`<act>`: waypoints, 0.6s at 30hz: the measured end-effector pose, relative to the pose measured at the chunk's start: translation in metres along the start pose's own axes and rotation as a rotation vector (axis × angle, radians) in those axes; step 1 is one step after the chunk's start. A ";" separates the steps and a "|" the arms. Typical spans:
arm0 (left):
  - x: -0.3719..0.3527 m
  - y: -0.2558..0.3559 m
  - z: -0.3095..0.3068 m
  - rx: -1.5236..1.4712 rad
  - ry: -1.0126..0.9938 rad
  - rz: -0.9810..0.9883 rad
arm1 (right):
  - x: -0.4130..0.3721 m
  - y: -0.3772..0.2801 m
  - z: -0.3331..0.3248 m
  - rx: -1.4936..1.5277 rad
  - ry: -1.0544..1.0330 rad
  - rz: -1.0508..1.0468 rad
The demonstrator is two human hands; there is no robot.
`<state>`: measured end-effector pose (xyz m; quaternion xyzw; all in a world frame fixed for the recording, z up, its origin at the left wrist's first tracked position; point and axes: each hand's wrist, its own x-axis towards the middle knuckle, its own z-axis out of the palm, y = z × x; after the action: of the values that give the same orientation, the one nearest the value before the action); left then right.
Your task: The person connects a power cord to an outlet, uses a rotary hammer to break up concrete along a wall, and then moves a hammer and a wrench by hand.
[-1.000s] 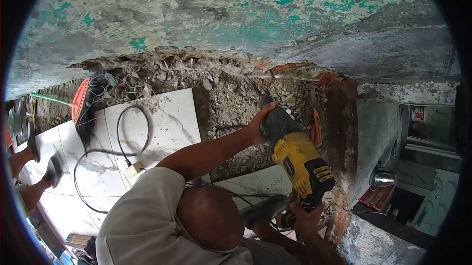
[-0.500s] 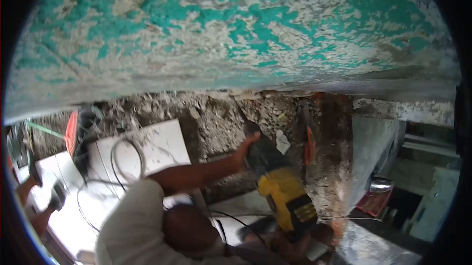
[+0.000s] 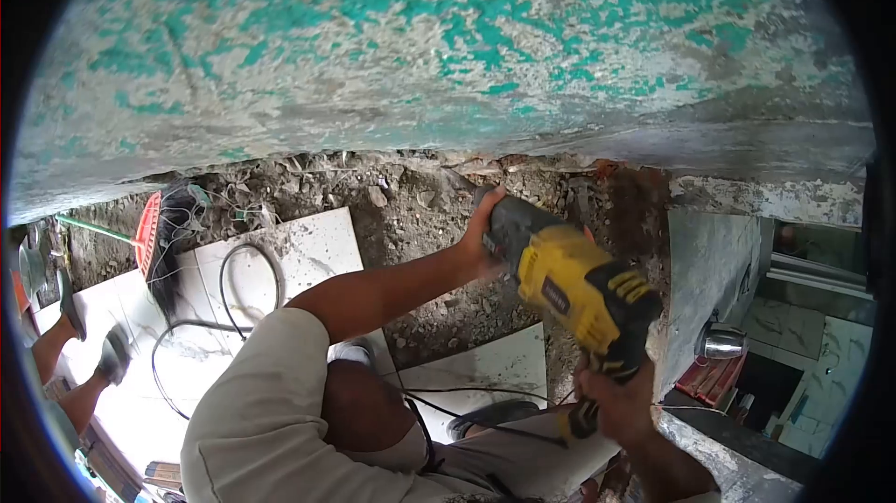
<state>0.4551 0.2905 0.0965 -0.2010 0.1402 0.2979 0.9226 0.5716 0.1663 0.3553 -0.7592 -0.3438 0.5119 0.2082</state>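
Observation:
A yellow and black demolition hammer [image 3: 574, 284] lies at a slant in front of me. My left hand [image 3: 481, 234] is wrapped around its black front end. At the rear, my right hand [image 3: 616, 396] grips the handle, with part of the fingers hidden behind the tool. The thin bit [image 3: 457, 179] reaches the broken bottom edge of the wall [image 3: 420, 134], which has peeling green paint. Loose rubble [image 3: 420, 200] and soil lie under and around the bit. Whether its point touches the wall is too blurred to tell.
White floor tiles [image 3: 308, 251] border the rubble, with a black cable [image 3: 224, 326] looped on them. A red broom [image 3: 149, 228] with black bristles lies at left, near another person's feet [image 3: 114, 356]. At right, a metal pot [image 3: 723, 342] stands near shelves.
The hammer's rear end has swung right and up with my right hand, so the tool lies flatter. Its front end, with my left hand, has shifted slightly up and right.

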 end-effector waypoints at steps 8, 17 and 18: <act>0.020 0.019 0.024 0.053 -0.351 0.145 | 0.042 -0.074 -0.017 -0.070 -0.065 -0.080; 0.021 0.012 0.019 0.114 -0.361 0.316 | 0.048 -0.074 -0.032 -0.034 -0.095 -0.085; 0.016 0.005 0.011 0.129 -0.355 0.317 | 0.032 -0.051 -0.031 -0.005 -0.065 -0.131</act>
<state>0.4663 0.3068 0.0989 -0.0619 0.0245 0.4599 0.8855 0.5919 0.2257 0.3808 -0.7184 -0.4005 0.5210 0.2281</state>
